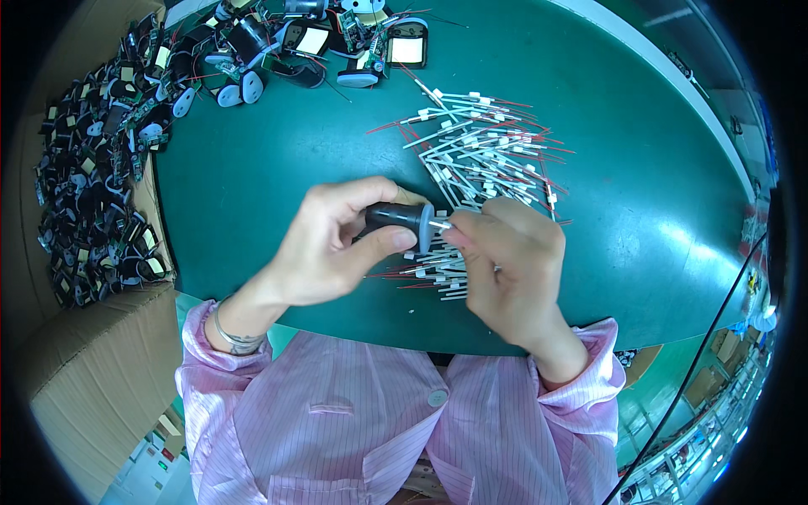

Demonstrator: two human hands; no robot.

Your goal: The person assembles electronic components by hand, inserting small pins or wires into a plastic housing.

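My left hand grips a small black cylindrical part with a grey flat end cap, held sideways above the green table. My right hand pinches a thin white tube with red wire and holds its tip against the grey end of the black part. Directly under my right hand lies a small bundle of the same white tubes. A larger loose pile of white tubes with red wires is spread just beyond both hands.
A cardboard box at the left holds several black assemblies with circuit boards and wires. More black parts and small boards lie at the table's far edge. A white strip runs along the table's right rim.
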